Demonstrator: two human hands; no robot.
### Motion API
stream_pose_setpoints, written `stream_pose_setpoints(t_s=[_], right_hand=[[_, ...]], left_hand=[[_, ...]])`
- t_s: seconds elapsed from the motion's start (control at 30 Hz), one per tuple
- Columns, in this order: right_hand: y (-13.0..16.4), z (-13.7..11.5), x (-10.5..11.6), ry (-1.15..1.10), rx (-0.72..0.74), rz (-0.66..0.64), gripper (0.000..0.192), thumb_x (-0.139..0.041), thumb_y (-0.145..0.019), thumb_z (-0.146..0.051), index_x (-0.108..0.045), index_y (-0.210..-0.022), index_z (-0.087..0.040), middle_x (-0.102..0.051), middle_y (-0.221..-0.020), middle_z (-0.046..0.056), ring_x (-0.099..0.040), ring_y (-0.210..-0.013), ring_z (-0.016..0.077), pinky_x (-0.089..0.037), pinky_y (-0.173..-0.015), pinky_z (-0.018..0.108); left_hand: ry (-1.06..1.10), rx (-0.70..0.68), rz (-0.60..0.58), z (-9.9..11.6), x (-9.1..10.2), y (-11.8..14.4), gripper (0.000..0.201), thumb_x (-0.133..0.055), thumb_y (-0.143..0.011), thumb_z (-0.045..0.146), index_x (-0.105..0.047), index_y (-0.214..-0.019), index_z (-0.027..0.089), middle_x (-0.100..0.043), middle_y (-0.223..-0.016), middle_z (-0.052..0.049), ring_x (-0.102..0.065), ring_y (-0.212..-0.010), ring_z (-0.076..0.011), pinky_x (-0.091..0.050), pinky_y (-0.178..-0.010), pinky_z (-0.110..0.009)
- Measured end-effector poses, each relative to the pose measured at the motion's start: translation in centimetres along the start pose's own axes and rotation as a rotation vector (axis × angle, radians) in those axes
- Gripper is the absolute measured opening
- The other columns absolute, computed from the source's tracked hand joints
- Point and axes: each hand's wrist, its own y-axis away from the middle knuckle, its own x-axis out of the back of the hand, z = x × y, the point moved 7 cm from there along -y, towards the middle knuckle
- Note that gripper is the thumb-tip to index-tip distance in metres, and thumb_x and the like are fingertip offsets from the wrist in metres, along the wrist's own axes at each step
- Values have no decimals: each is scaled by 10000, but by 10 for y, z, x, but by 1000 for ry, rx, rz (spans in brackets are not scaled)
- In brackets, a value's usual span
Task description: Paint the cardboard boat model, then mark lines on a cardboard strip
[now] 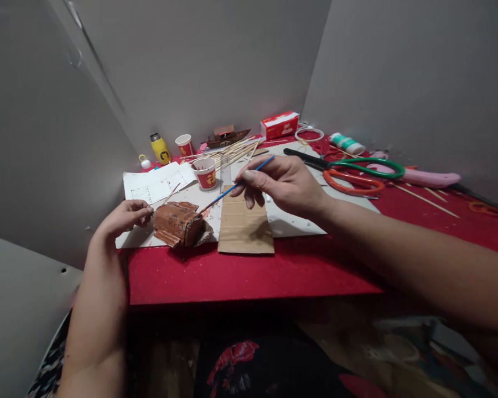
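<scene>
Blue paintbrush (236, 185), brown cardboard model (178, 224)

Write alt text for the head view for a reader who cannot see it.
The right hand holds a thin blue paintbrush to a small brown cardboard model steadied by the left hand on a red table. Behind lie a paper cup, bamboo skewers and scissors.

scissors (352, 172), glue bottle (347, 143), red box (279, 125), skewers (232, 151)
</scene>
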Motion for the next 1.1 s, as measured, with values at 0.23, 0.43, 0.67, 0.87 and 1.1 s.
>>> stream_pose_setpoints(t_s=[0.23, 0.43, 0.67, 0.87, 1.1], right_hand=[[-1, 3, 1, -2, 0, 27, 354, -661, -884, -495, -623, -881, -143, -769, -771, 52, -630, -467, 77, -440, -379, 191], [0, 2, -2, 16, 15, 8, 341, -660, -887, -480, -634, -867, -141, -758, -750, 44, -623, -465, 75, -438, -378, 189], [5, -7, -3, 15, 68, 72, 290, -660, -901, -440, -641, -863, -153, -746, -730, 39, -631, -485, 88, -476, -420, 215], [10, -13, -7, 94, 98, 104, 242, -663, -903, -410, -675, -864, -172, -740, -726, 31, -630, -498, 99, -488, -424, 226], [32, -34, -30, 150, 217, 43, 100, -625, -934, -248, -716, -962, -218, -770, -836, 45, -678, -547, 129, -544, -475, 254]], left_hand=[[21, -19, 6, -1, 2, -3, 290, -735, -690, 437, -614, -719, 176, -570, -562, 15, -480, -484, -89, -317, -450, -195], [38, -32, 16, -2, 3, -5, 273, -742, -697, 426, -623, -717, 181, -587, -568, 5, -516, -488, -103, -343, -457, -205], [73, -51, -11, 1, 0, -3, 201, -706, -734, 354, -618, -719, 174, -589, -582, 11, -509, -502, -89, -340, -488, -208], [97, -42, -7, 0, -2, -2, 137, -667, -781, 287, -624, -734, 166, -592, -595, 7, -508, -503, -83, -321, -479, -208], [113, -2, 23, 5, -7, 6, 122, -648, -801, 213, -628, -689, 171, -588, -551, -2, -519, -491, -95, -364, -509, -219]])
